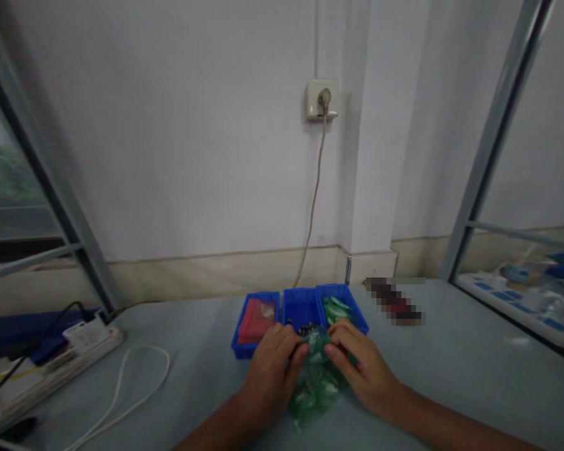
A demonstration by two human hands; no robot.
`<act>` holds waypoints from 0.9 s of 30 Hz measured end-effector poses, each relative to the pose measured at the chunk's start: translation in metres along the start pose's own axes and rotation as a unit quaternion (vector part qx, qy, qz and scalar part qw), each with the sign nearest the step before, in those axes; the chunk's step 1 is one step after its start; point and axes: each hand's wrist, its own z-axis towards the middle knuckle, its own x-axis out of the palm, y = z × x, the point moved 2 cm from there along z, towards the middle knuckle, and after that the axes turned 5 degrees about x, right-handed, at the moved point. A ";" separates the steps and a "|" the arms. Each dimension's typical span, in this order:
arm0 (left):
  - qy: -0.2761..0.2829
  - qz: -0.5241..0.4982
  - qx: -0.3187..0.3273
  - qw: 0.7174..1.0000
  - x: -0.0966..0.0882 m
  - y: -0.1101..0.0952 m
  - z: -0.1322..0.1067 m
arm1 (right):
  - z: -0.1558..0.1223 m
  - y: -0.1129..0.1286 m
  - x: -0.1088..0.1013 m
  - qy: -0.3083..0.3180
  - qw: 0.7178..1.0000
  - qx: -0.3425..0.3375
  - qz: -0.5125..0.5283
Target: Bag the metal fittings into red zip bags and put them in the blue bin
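Note:
Between my two hands is a small green plastic bag (318,348), pinched at its sides just in front of the blue bins. My left hand (273,369) is closed on its left edge, and my right hand (364,366) grips the right edge. More green plastic bags (316,396) lie on the table below, partly under my hands. The left blue bin (240,346) holds red plastic bags (256,321). Small dark metallic parts (306,328) sit in the middle blue bin (301,299). Green bags (336,309) lie in the right blue bin (357,313).
A power strip (98,344) with plugs and a looped white cable (122,369) lies at the left. Another power strip (512,307) is at the far right. A pixelated dark item (395,302) lies behind my right hand. Metal frame posts (493,138) stand on both sides.

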 end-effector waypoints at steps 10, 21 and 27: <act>-0.023 -0.069 -0.011 0.997 0.002 0.003 -0.002 | -0.005 -0.004 -0.001 -0.023 1.000 0.013 -0.009; -0.021 -0.005 -0.013 1.000 -0.001 0.004 0.000 | 0.000 -0.003 -0.006 -0.037 0.999 -0.015 -0.027; 0.000 -0.017 0.018 1.000 -0.003 -0.005 0.004 | -0.003 0.002 -0.001 -0.036 0.999 0.031 -0.010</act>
